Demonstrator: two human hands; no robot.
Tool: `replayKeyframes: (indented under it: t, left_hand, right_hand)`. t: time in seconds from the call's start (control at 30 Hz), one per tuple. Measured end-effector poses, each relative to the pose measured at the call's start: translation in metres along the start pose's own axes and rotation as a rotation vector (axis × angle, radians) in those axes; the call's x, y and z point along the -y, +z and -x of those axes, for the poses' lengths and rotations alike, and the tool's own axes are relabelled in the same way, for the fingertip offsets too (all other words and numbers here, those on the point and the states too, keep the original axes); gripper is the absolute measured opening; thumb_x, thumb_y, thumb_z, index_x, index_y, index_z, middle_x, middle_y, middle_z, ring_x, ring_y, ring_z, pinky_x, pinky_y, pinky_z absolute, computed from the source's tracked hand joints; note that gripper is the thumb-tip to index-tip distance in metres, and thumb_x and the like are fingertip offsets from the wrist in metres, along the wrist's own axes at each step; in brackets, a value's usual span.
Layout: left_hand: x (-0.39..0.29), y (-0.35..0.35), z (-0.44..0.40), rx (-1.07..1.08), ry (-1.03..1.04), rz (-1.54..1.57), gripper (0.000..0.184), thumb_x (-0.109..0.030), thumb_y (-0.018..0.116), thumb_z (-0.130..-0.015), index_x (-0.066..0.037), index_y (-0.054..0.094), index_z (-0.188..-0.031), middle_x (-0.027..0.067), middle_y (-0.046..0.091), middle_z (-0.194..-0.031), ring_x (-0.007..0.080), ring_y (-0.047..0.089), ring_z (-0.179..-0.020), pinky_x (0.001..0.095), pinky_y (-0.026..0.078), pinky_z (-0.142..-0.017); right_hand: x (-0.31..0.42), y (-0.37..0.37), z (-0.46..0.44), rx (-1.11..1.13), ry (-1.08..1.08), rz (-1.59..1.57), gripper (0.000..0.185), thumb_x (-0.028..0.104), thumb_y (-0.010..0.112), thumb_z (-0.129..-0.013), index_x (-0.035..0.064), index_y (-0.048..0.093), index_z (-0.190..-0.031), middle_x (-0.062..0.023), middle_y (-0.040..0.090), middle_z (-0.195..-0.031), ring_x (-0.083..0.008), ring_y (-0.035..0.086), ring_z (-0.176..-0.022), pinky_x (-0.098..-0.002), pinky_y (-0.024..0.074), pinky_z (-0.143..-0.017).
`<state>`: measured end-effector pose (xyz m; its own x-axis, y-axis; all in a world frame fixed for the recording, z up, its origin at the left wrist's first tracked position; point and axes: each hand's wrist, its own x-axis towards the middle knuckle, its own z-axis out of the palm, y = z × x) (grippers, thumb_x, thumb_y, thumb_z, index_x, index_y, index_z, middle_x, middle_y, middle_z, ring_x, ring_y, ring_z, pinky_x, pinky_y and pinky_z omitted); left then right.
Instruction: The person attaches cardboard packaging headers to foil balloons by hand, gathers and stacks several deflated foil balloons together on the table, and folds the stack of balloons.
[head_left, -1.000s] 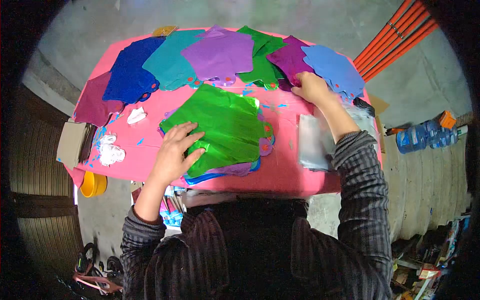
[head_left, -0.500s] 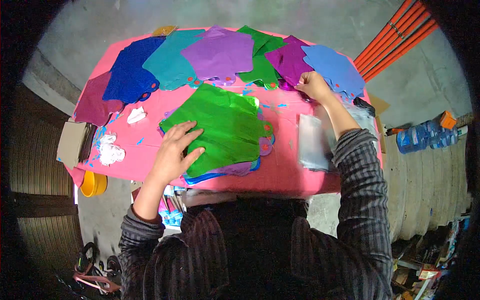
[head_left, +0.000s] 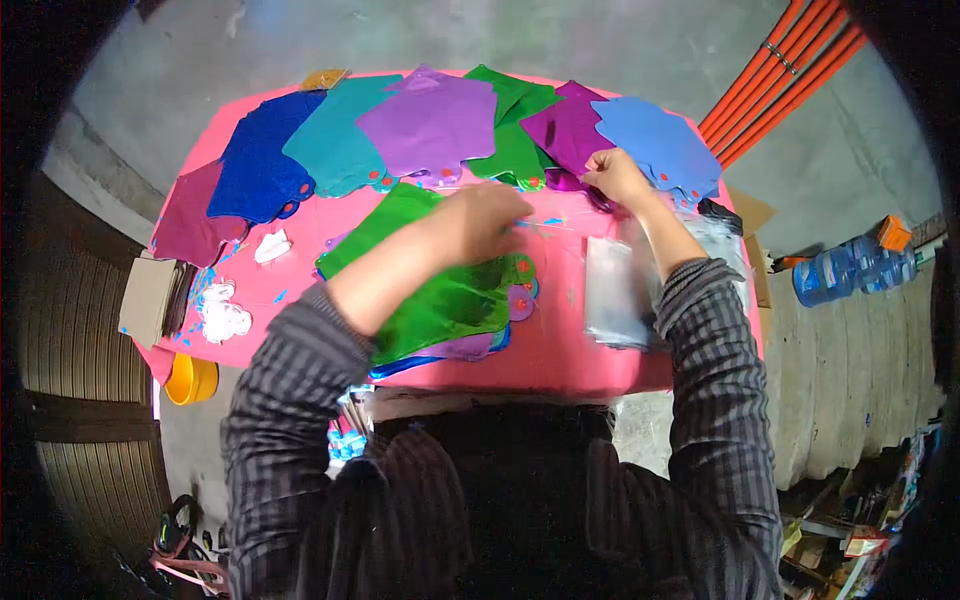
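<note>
A stack of flat foil balloons lies in front of me, with a shiny green foil balloon on top and purple and blue edges showing below. Over its upper part passes my left hand, smeared by motion, so its fingers do not show clearly. My right hand is at the back right, its fingers pinched at the lower end of a magenta foil balloon. Beside that hand lies a light blue foil balloon pile. Round tabs with red dots stick out at the stack's right side.
More foil balloons, including a lilac pile, a teal pile and a dark blue pile, line the back of the pink table. Clear plastic bags lie right, cardboard pieces left. A yellow bucket stands below.
My left hand has lifted from the green balloon's left side and swung right and up across it. My right hand stays pinched at the magenta pile. The view has shifted slightly.
</note>
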<state>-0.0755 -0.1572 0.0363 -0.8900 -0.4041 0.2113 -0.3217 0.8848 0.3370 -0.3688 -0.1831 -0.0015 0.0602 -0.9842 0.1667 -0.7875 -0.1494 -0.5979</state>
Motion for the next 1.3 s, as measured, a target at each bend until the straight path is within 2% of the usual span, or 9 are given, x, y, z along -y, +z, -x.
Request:
replayKeyframes:
  t: [0.1,0.27,0.33,0.53,0.63,0.97,1.07,1.17,1.3]
  left_hand:
    - [0.011,0.043,-0.045,-0.057,0.089,-0.058,0.035,-0.018,0.064,-0.077,-0.003,0.06,-0.109,0.0145,0.06,-0.115,0.0322,0.054,-0.11,0.0423,0.044,-0.093]
    - [0.005,0.08,-0.083,-0.293,0.151,-0.092,0.045,-0.024,0.061,-0.079,-0.007,0.055,-0.121,0.0145,0.051,-0.129,0.0305,0.042,-0.126,0.049,0.035,-0.103]
    - [0.005,0.088,-0.088,-0.413,0.132,-0.114,0.047,-0.032,0.057,-0.084,-0.012,0.053,-0.127,0.0129,0.046,-0.135,0.0287,0.036,-0.132,0.0531,0.029,-0.105]
    - [0.014,0.098,-0.096,-0.193,0.015,-0.027,0.048,-0.036,0.053,-0.088,-0.016,0.05,-0.132,0.016,0.041,-0.141,0.0316,0.034,-0.133,0.0566,0.024,-0.107]
    - [0.022,0.106,-0.096,-0.167,-0.016,0.037,0.047,-0.039,0.052,-0.09,-0.019,0.051,-0.132,0.0162,0.041,-0.14,0.0318,0.035,-0.132,0.0554,0.024,-0.107]
    - [0.019,0.099,-0.098,-0.175,-0.017,0.036,0.046,-0.037,0.056,-0.086,-0.017,0.054,-0.128,0.0166,0.045,-0.136,0.0315,0.042,-0.127,0.049,0.031,-0.105]
    - [0.022,0.084,-0.091,-0.238,-0.017,0.052,0.046,-0.036,0.057,-0.085,-0.015,0.056,-0.125,0.0163,0.05,-0.131,0.0312,0.047,-0.121,0.0453,0.036,-0.101]
    - [0.029,0.046,-0.079,-0.305,-0.023,0.115,0.045,-0.034,0.06,-0.083,-0.012,0.057,-0.122,0.0161,0.055,-0.125,0.0311,0.053,-0.114,0.0416,0.042,-0.097]
    - [0.065,0.014,-0.03,-0.397,-0.269,-0.042,0.037,-0.028,0.055,-0.086,-0.009,0.059,-0.117,0.0151,0.06,-0.113,0.0339,0.057,-0.105,0.0398,0.047,-0.09]
  right_hand:
    - [-0.005,0.0,-0.004,-0.062,0.088,0.027,0.037,0.011,0.077,-0.068,0.0066,0.042,-0.057,-0.0014,0.044,-0.053,-0.0093,0.036,-0.052,-0.0312,0.0346,-0.046]
    - [-0.015,-0.005,-0.01,-0.083,0.076,-0.06,0.032,0.011,0.076,-0.072,0.0074,0.046,-0.059,0.0006,0.047,-0.055,-0.0074,0.037,-0.053,-0.0297,0.0346,-0.046]
    - [-0.01,-0.01,-0.008,-0.087,0.177,-0.314,0.031,0.01,0.072,-0.077,0.0105,0.046,-0.061,0.0062,0.044,-0.058,-0.0048,0.036,-0.053,-0.027,0.0313,-0.045]
    - [0.033,-0.044,-0.002,0.005,0.154,-0.383,0.026,0.011,0.067,-0.083,0.012,0.047,-0.066,0.0093,0.046,-0.062,-0.0023,0.038,-0.054,-0.0221,0.0297,-0.046]
    - [0.032,-0.059,-0.021,-0.056,-0.112,-0.437,0.026,0.011,0.064,-0.086,0.0124,0.047,-0.067,0.0101,0.046,-0.063,-0.0009,0.038,-0.056,-0.0195,0.029,-0.049]
    - [0.145,-0.137,-0.018,-0.354,-0.197,-0.608,0.011,0.014,0.059,-0.09,0.0067,0.061,-0.082,0.0082,0.052,-0.068,0.0005,0.046,-0.063,-0.0173,0.0358,-0.055]
    - [0.157,-0.128,-0.007,-0.322,-0.38,-0.091,0.009,0.008,0.057,-0.085,0.0018,0.061,-0.089,0.002,0.058,-0.073,-0.0082,0.053,-0.066,-0.0225,0.0421,-0.061]
    - [0.175,-0.1,0.017,-0.268,-0.589,0.16,0.016,0.004,0.056,-0.078,0.001,0.061,-0.093,-0.0037,0.06,-0.078,-0.0177,0.056,-0.071,-0.0284,0.0451,-0.065]
    - [0.178,-0.054,0.044,-0.273,-0.922,0.371,0.03,0.004,0.059,-0.066,0.0039,0.062,-0.096,-0.012,0.059,-0.086,-0.0299,0.058,-0.083,-0.0374,0.0472,-0.072]
